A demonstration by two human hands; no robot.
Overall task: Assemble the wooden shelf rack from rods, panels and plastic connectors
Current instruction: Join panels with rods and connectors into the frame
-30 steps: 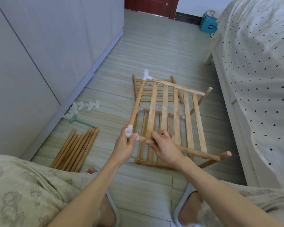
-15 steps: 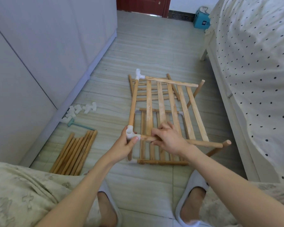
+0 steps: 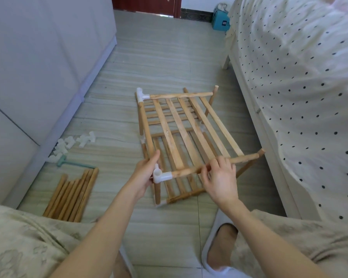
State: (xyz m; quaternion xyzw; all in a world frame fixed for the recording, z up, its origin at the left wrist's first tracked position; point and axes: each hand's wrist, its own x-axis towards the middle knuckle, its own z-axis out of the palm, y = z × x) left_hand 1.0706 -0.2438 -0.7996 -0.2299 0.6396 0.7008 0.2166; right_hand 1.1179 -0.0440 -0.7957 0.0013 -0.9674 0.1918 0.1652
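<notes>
The partly built wooden rack [image 3: 181,137] lies tilted over the floor, its slatted panel framed by rods. A white corner connector [image 3: 161,176] joins the near rod [image 3: 189,171] to the left side rod. My left hand [image 3: 144,175] grips this corner from the left, its fingers reaching up along the side rod. My right hand [image 3: 219,177] holds the near rod further right, fingertips curled over it. Another white connector [image 3: 141,95] caps the far left corner. The right rod ends are bare.
A bundle of loose rods [image 3: 72,197] lies on the floor at the left, with spare white connectors [image 3: 68,144] and a green tool [image 3: 68,163] beside a grey cabinet [image 3: 38,77]. A dotted bed [image 3: 299,97] borders the right. My slippered foot [image 3: 219,247] is below.
The rack has swung so its near edge sits lower and closer. My right hand has slid right along the near rod. My left hand stays at the corner connector.
</notes>
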